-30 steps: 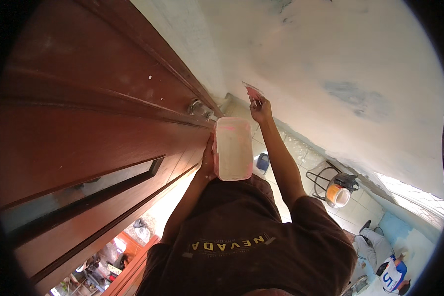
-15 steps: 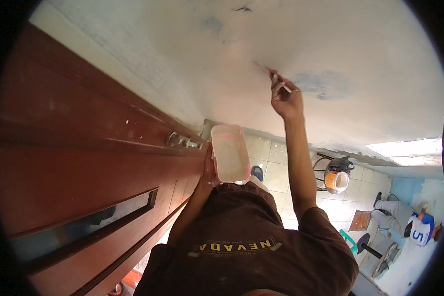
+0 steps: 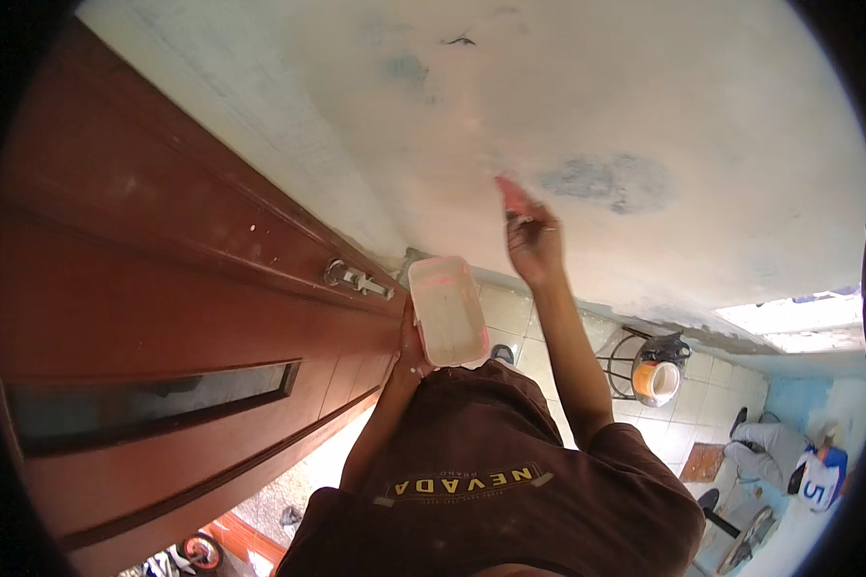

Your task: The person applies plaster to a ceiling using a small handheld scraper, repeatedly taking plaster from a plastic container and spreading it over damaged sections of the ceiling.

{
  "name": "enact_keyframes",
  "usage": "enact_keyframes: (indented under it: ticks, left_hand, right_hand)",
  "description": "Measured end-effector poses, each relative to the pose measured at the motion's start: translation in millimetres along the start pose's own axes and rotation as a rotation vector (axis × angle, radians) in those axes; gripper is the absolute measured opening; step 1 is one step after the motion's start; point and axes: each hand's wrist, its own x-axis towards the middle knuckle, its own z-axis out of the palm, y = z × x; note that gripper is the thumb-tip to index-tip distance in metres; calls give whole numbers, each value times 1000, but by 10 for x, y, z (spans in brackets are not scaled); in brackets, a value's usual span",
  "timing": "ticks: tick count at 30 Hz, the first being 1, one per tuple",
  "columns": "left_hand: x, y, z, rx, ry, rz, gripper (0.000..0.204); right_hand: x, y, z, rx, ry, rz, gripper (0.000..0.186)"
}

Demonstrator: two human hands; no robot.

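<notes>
My left hand (image 3: 409, 346) grips the side of a rectangular, pink-rimmed plastic container (image 3: 447, 317) with pale residue inside, held upright beside the door. Higher and to its right, my right hand (image 3: 534, 240) is closed round a red-pink putty knife (image 3: 515, 195), its blade at the pale wall (image 3: 645, 106), though motion blur hides whether it touches. A faint pinkish streak runs above the blade, and a grey-blue patch (image 3: 606, 178) lies just right of it.
A red-brown wooden door (image 3: 144, 250) with a metal latch (image 3: 356, 279) fills the left. Below are a tiled floor (image 3: 693, 375), a stool (image 3: 625, 351) bearing an orange-and-white bucket (image 3: 656, 383), and another person (image 3: 779, 457) at lower right. A bright window (image 3: 799, 313) is at right.
My right hand with the putty knife first rose and moved right along the wall, then came down. The view has shifted, bringing more wall into it. The container stays in my left hand.
</notes>
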Motion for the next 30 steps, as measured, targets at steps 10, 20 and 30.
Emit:
enact_keyframes:
  ticks: [10, 20, 30]
  left_hand:
    - [-590, 43, -309, -16, 215, 246, 62]
    - [-216, 106, -113, -30, 66, 113, 65]
    - [223, -248, 109, 2, -46, -114, 69]
  right_hand:
    - [1163, 1508, -2158, -248, 684, 223, 27]
    - [893, 296, -342, 335, 324, 136, 29]
    - [-624, -1213, 1489, 478, -213, -118, 40]
